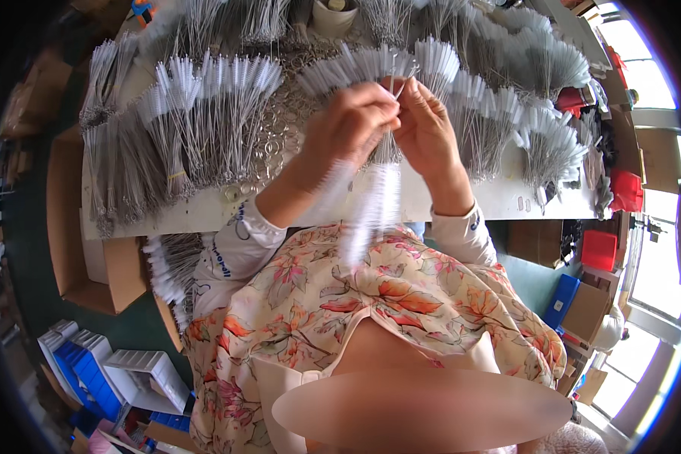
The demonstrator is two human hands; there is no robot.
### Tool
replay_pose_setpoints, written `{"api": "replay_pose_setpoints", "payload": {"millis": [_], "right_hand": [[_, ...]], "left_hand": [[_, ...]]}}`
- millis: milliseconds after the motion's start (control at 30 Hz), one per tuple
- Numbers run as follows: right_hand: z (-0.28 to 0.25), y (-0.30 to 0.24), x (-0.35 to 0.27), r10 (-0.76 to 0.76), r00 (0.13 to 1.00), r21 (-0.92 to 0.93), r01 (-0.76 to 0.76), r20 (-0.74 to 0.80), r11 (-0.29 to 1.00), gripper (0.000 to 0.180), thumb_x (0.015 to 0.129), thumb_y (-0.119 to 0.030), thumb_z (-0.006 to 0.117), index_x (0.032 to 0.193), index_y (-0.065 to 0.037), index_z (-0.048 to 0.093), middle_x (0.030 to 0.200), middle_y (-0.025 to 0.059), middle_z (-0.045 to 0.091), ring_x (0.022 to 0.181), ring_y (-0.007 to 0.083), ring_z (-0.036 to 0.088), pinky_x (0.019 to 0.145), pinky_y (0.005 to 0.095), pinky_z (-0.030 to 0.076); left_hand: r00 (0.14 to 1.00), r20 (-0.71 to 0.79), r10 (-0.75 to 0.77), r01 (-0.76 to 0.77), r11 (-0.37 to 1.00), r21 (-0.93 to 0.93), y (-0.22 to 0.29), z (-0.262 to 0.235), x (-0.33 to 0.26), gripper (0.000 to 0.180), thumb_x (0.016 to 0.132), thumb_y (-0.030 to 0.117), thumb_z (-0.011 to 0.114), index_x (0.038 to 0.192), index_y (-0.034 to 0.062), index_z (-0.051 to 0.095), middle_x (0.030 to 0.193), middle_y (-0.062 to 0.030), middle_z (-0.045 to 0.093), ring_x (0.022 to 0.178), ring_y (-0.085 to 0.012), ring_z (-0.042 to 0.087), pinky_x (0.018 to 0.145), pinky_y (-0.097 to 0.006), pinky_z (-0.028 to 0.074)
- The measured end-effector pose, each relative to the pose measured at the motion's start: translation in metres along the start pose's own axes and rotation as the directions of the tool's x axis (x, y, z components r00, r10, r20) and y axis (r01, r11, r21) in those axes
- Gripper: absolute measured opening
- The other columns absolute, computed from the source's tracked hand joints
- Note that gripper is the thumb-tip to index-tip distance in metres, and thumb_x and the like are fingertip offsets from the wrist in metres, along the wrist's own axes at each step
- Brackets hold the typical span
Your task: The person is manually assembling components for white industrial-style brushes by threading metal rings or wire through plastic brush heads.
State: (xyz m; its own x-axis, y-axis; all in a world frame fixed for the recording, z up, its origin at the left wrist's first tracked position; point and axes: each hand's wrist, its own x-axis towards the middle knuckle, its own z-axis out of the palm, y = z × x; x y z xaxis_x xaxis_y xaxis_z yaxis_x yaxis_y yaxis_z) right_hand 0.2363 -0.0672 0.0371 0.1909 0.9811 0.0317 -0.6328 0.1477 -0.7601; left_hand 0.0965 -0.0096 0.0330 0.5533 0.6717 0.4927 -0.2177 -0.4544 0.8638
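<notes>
Table (499,203), bearing bunched wire brushes (204,129) with white bristles along its far, left and right parts. Over its near portion, the left hand (348,127) and right hand (429,125) meet, each grip apparently pinching the wire ends of the held brushes (382,198), whose bristles hang past the table's near edge. Loose metal rings (276,144) lie mid-table. The held brushes are gathered, not yet set down; whether the table's bunches are finished or waiting cannot be told.

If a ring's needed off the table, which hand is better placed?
Probably left: the left hand is nearer the loose rings, which lie to its left; the right hand is farther away. Both seem busy, though.
</notes>
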Motion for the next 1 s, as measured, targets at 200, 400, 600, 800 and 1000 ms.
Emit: {"api": "replay_pose_setpoints", "payload": {"millis": [200, 400, 600, 800, 1000], "right_hand": [[-0.010, -0.034, -0.020, 0.085, 0.996, -0.034, -0.086, -0.027, 0.996, 0.020, 0.095, -0.021, 0.045, 0.095, -0.002, 0.052, 0.069, -0.0021, 0.049, 0.058, 0.0056, 0.039, 0.057, 0.0192, 0.037], [-0.046, -0.063, -0.073, 0.374, 0.925, -0.478, 0.297, -0.072, -0.827, 0.009, 0.081, -0.007, 0.054, 0.073, -0.005, 0.058, 0.067, 0.0037, 0.059, 0.068, 0.0182, 0.062, 0.058, 0.0333, 0.049], [-0.063, 0.010, -0.081, 0.387, 0.916, -0.978, 0.165, 0.104, -0.128, 0.009, 0.081, -0.010, 0.058, 0.083, -0.002, 0.061, 0.072, 0.0040, 0.063, 0.065, 0.0168, 0.061, 0.056, 0.0288, 0.046], [-0.024, 0.010, -0.063, 0.733, 0.678, -0.661, -0.529, 0.049, 0.533, 0.016, 0.087, -0.018, 0.058, 0.088, -0.002, 0.062, 0.069, -0.0013, 0.058, 0.056, 0.0054, 0.048, 0.051, 0.0206, 0.040], [-0.035, -0.020, -0.072, 0.548, 0.836, -0.934, -0.221, -0.032, 0.282, 0.016, 0.081, -0.019, 0.062, 0.077, -0.004, 0.063, 0.067, 0.0041, 0.060, 0.055, 0.0127, 0.055, 0.051, 0.0282, 0.043]], "left_hand": [[0.878, 0.121, 0.463, -0.466, 0.771, 0.434, -0.023, 0.010, -0.039, 0.027, 0.076, 0.005, 0.065, 0.103, 0.0063, 0.060, 0.104, -0.0093, 0.054, 0.074, -0.0212, 0.059, 0.060, -0.032, 0.050], [0.959, 0.283, -0.012, -0.060, 0.968, 0.244, -0.041, -0.005, -0.089, 0.029, 0.076, 0.006, 0.068, 0.104, 0.0056, 0.060, 0.084, -0.0107, 0.059, 0.070, -0.0227, 0.061, 0.060, -0.031, 0.050], [0.955, 0.261, -0.141, 0.085, 0.973, 0.214, -0.031, 0.005, -0.099, 0.023, 0.077, 0.010, 0.067, 0.098, 0.0021, 0.060, 0.083, -0.0109, 0.061, 0.071, -0.0247, 0.061, 0.061, -0.034, 0.050], [0.948, 0.258, 0.188, -0.254, 0.934, 0.251, -0.017, -0.013, -0.092, 0.017, 0.077, 0.012, 0.067, 0.091, 0.0047, 0.062, 0.083, -0.0097, 0.061, 0.072, -0.0223, 0.061, 0.062, -0.031, 0.050], [0.969, 0.241, 0.052, -0.207, 0.700, 0.683, -0.033, -0.062, -0.049, 0.017, 0.072, 0.013, 0.069, 0.085, 0.0044, 0.062, 0.080, -0.0069, 0.061, 0.073, -0.0232, 0.060, 0.062, -0.033, 0.049]]}}
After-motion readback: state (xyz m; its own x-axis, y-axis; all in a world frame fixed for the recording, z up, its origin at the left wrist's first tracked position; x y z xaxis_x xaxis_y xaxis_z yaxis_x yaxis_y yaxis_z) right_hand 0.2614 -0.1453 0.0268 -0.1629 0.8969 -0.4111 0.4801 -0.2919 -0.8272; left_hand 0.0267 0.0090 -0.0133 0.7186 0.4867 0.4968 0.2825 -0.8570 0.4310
